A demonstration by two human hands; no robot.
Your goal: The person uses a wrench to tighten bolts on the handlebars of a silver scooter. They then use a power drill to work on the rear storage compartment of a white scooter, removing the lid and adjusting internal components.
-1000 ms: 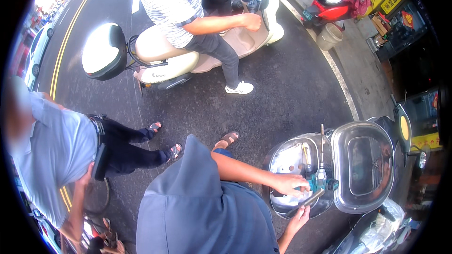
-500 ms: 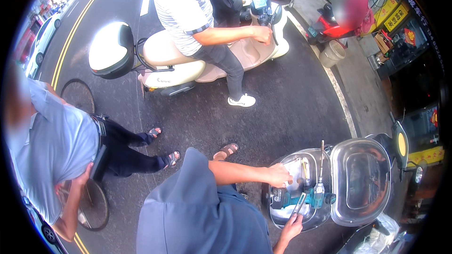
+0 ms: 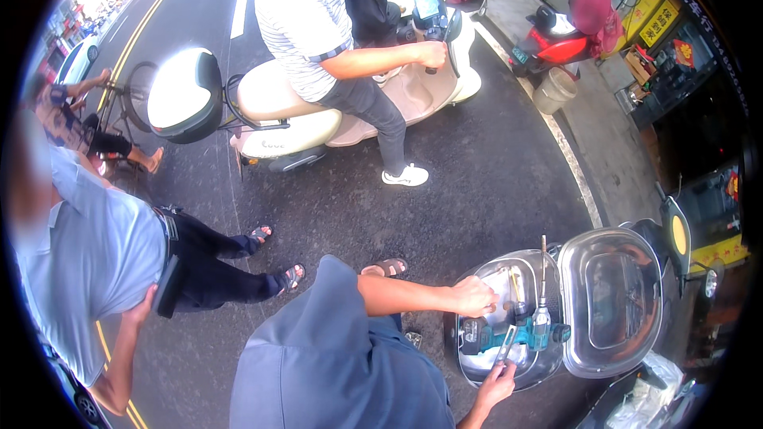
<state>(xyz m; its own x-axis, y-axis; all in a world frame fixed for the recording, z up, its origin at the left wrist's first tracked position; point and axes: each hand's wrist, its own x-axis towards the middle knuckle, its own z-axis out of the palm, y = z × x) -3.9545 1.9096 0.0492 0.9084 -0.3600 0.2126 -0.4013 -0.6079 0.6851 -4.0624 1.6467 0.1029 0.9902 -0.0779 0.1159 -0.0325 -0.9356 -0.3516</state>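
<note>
My left hand (image 3: 474, 297) reaches over the near-left rim of an open storage box (image 3: 548, 377), its fingers curled together beside white paper or cloth (image 3: 498, 282). Whatever those fingers pinch is hidden. In my right hand (image 3: 497, 385), at the box's lower edge, is a slim metal tool with a long slot (image 3: 506, 342), pointing up over the box. A teal cordless drill (image 3: 537, 335) with a dark battery lies across the box, just beyond that tool. A long metal rod (image 3: 544, 270) stands up from the drill's area, beside a thin yellowish rod (image 3: 518, 284).
The box's clear lid (image 3: 612, 302) is swung open to the right. A rider sits on a cream scooter (image 3: 298, 123) ahead. A person in a light blue shirt (image 3: 103, 246) stands at left, with a cyclist (image 3: 75, 115) beyond. A bucket (image 3: 554, 91) stands by the kerb.
The bicycle behind the standing person has moved up the road, and its rider now shows at left. My left hand has shifted slightly rightward; my right hand still holds the slotted tool.
</note>
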